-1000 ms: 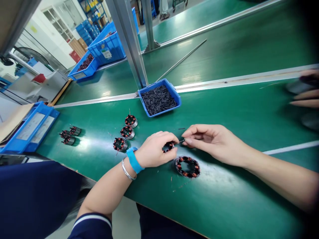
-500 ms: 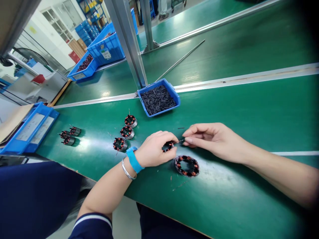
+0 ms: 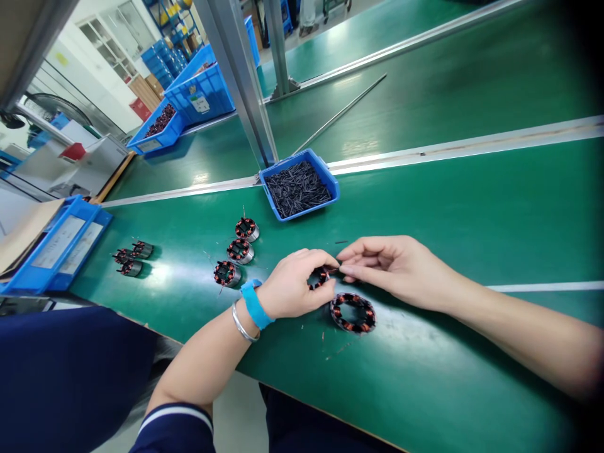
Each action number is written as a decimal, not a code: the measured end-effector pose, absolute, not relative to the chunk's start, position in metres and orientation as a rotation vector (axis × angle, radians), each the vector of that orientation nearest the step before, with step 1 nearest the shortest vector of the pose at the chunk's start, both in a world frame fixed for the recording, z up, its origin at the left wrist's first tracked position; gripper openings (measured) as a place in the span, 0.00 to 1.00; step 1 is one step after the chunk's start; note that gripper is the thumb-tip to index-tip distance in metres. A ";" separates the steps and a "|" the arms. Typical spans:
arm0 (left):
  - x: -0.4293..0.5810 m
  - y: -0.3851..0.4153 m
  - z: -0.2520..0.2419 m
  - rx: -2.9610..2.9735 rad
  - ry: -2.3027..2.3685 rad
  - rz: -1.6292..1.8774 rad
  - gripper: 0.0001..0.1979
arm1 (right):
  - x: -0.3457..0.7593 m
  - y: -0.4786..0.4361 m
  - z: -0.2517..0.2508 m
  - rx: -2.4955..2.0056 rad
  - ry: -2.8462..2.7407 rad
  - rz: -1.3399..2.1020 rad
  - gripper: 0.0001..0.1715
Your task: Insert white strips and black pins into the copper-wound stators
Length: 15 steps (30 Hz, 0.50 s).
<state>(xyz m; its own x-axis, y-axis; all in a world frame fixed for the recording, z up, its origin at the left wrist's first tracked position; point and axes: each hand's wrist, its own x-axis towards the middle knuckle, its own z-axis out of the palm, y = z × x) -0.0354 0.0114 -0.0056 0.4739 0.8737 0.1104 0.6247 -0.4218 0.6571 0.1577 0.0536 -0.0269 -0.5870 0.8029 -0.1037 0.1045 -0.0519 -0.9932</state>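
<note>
My left hand (image 3: 297,283) is closed around a small motor stator (image 3: 321,277) with copper windings, its fingers covering much of it. A thin wire end (image 3: 333,270) sticks out of this stator toward my right hand (image 3: 394,267). My right thumb and forefinger pinch at that wire, on a short black sleeve that the fingertips mostly hide. Just in front of my hands lies a larger stator ring (image 3: 361,328) with copper coils. A loose black sleeve (image 3: 340,242) rests on the green table beyond my right fingers.
A blue tray (image 3: 310,212) of black sleeves stands against a metal post (image 3: 245,82). Several stators (image 3: 240,251) sit left of my hands, others (image 3: 131,267) farther left. Blue document trays (image 3: 85,242) lie at the left edge. Behind the rail rests a thin rod (image 3: 342,112).
My right hand has moved slightly left, closing the gap to my left fingertips. The black sleeve at its fingertips is now mostly hidden. My left hand stays on the stator.
</note>
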 end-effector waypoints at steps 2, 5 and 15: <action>-0.035 0.011 -0.006 2.191 1.231 0.594 0.06 | 0.160 0.052 -0.026 -0.975 -1.753 1.608 0.26; -0.036 0.012 -0.005 2.186 1.227 0.591 0.06 | 0.164 0.049 -0.025 -0.949 -1.912 1.403 0.21; -0.036 0.013 -0.006 2.137 1.224 0.649 0.05 | 0.164 0.048 -0.027 -0.818 -2.189 0.951 0.14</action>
<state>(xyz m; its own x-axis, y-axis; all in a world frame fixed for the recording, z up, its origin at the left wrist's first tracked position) -0.0360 0.0129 -0.0063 0.4590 0.8800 0.1220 0.5943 -0.4062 0.6941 0.1638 0.0482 -0.0275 -0.6239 0.7291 0.2813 0.2923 0.5515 -0.7813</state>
